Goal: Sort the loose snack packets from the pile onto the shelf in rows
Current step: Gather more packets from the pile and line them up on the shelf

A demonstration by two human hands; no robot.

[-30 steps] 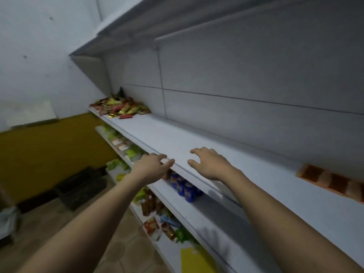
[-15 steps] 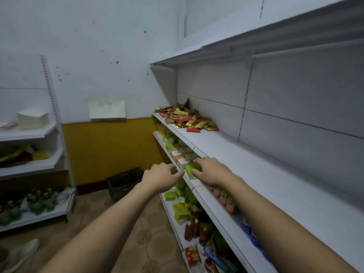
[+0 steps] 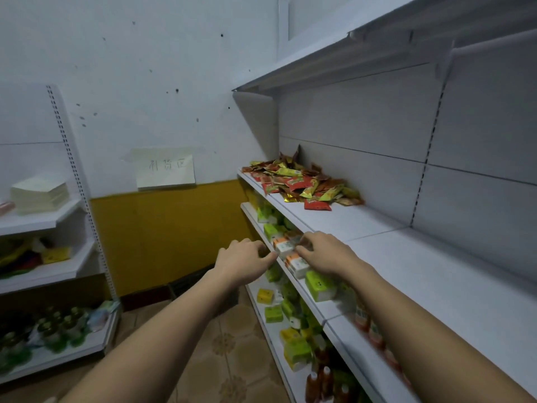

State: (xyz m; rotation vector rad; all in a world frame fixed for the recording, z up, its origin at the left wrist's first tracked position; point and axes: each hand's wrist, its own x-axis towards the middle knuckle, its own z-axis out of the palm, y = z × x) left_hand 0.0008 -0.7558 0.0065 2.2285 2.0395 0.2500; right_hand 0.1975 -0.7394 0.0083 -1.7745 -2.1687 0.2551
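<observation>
This is a small shop, or its stockroom. White metal retail shelving [image 3: 436,286] with perforated uprights fills the right of the frame, its lower tiers packed with green cartons [image 3: 319,286] and bottles [image 3: 319,382]. A loose pile of snack packets [image 3: 302,181] lies on the upper tier. Another stocked rack [image 3: 52,274] stands at left (a handwritten paper sign [image 3: 165,168] hangs on the back wall).

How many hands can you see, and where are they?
2. The left hand hangs in front of the shelf edge, holding nothing. The right hand reaches over the white shelf front, short of the snack packet pile.
</observation>
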